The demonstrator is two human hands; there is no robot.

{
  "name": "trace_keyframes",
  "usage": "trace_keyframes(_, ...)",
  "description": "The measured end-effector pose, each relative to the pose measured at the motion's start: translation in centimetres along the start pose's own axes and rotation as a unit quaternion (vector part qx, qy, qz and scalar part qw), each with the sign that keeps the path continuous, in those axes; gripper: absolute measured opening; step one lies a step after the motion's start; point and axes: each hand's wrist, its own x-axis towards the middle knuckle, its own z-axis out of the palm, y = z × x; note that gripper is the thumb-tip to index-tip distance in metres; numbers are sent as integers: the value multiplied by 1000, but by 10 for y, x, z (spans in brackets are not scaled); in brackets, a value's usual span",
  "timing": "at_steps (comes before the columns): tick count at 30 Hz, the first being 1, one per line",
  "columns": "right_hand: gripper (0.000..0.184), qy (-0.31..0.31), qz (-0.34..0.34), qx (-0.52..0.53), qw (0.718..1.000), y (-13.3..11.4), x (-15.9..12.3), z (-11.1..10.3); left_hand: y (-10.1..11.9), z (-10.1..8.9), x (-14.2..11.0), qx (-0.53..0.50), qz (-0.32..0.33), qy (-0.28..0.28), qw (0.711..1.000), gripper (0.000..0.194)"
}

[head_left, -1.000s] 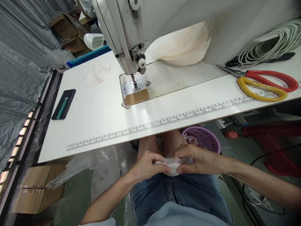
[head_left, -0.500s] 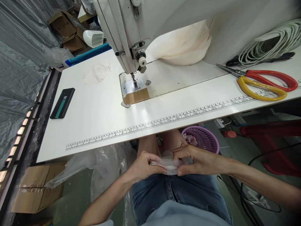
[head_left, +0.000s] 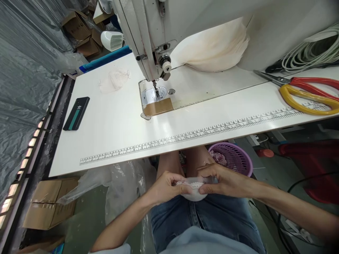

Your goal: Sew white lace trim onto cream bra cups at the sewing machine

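Left hand (head_left: 166, 187) and right hand (head_left: 225, 181) still pinching a small white lace piece (head_left: 194, 187) over the lap, below the bench's (head_left: 119, 134) near edge, piece now bulging lower, scissors (head_left: 309, 93) nearer frame edge

White sewing table (head_left: 111, 134), plastic-sheeted wall (head_left: 23, 77)

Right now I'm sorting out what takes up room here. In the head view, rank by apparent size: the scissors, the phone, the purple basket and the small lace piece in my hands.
1. Scissors, though cut off at the frame edge.
2. Purple basket, partly hidden by the table.
3. Phone.
4. Lace piece, pinched between left hand and right hand.
Basket and phone look close; their distances from the camera differ, so that order is unsure.
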Motion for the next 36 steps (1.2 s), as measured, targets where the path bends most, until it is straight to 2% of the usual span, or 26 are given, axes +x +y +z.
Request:
trace_keyframes(4,34,-13,14,63,998,6,-2,-2,-2,-4,-1,27,30,7,999,33)
trace_keyframes(10,33,-11,16,73,997,10,-4,-4,-7,-3,-1,23,31,36,999,30)
trace_keyframes(20,32,-12,9,71,997,6,-7,-3,-5,-5,-3,18,30,23,999,33)
trace_keyframes(26,32,-18,1,58,998,0,-9,-3,-4,-5,-5,55,38,25,997,34)
trace_keyframes(31,37,2,7,49,999,-3,-4,1,-3,-6,-7,52,42,28,997,34)
trace_keyframes(36,34,11,-11,13,1000,-7,-1,2,8,-7,-5,41,22,-2,999,34)
